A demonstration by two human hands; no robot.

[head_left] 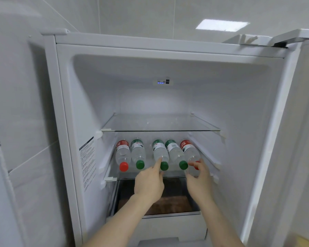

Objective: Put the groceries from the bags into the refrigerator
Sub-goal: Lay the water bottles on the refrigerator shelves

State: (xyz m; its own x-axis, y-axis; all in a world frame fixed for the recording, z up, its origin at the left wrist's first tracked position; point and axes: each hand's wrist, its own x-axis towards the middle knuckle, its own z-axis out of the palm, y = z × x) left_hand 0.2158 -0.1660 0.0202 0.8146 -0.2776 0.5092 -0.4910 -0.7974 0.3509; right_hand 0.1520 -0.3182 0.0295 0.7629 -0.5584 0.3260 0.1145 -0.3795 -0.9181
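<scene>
Several clear water bottles lie side by side on the lower glass shelf (112, 178) of the open refrigerator (89, 107), caps toward me. The outer two have red caps, the inner three green. My left hand (149, 182) touches the middle green-capped bottle (160, 154) with its index finger stretched out and the other fingers curled. My right hand (199, 177) grips the neck end of the rightmost red-capped bottle (190, 150), its cap mostly hidden by my fingers.
The upper glass shelf (159, 130) holds nothing. Below the bottles a drawer (168, 221) shows a brown bottom. The refrigerator door (307, 139) stands open at the right; a white wall panel (16, 104) is at the left.
</scene>
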